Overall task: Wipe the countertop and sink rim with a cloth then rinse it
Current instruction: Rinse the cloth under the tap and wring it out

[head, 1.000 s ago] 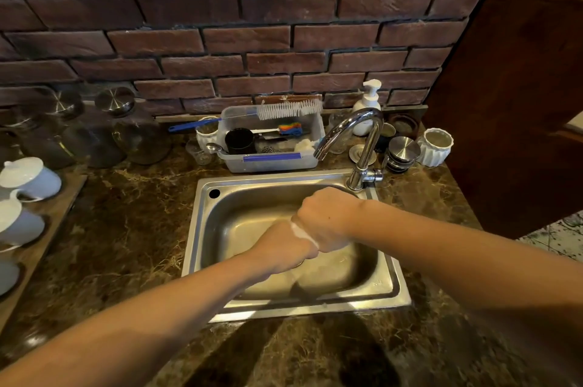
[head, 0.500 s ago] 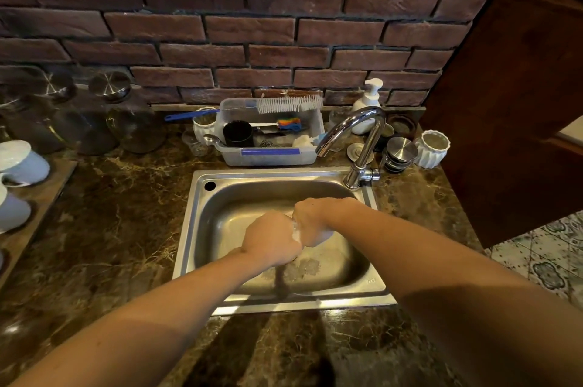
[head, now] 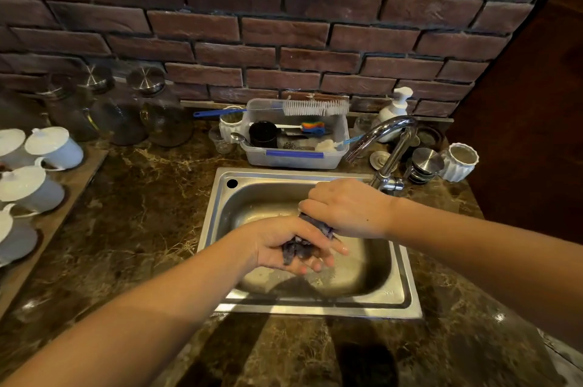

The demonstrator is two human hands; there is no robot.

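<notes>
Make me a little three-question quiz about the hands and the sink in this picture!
1. True or false: both hands grip the dark cloth over the sink.
2. Which hand is nearer the faucet? A) left hand B) right hand
3. Fill in: the long white bristle brush lies across the top of the plastic ____ behind the sink.

Key: 1. True. 2. B. 3. tub.
</notes>
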